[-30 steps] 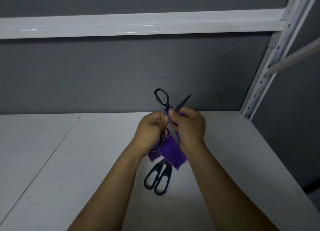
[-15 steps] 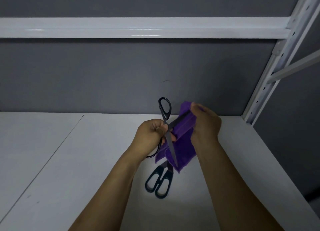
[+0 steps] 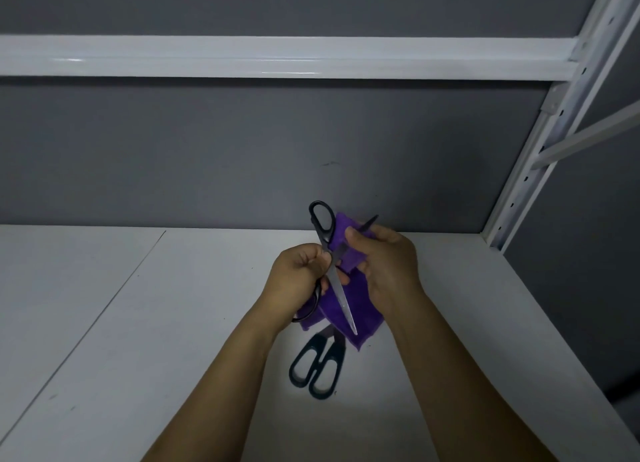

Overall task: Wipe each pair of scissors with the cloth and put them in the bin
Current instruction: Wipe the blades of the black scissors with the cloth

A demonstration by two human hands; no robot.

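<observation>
Scissors point(image 3: 337, 281) with black handles are spread wide in the air above the white shelf point(image 3: 173, 323), near the middle of my view. The left hand point(image 3: 298, 281) is curled round the lower handle loop, and the other loop stands up at its 12 o'clock. One bare blade slants down toward 5 o'clock across the purple cloth point(image 3: 329, 309). The right hand point(image 3: 384, 264) pinches that cloth round the second blade, whose tip pokes out at 1 o'clock. A second pair point(image 3: 328, 342) lies flat on the shelf at 6 o'clock from the hands, handles toward me. Its blades run under the hanging cloth, probably closed.
</observation>
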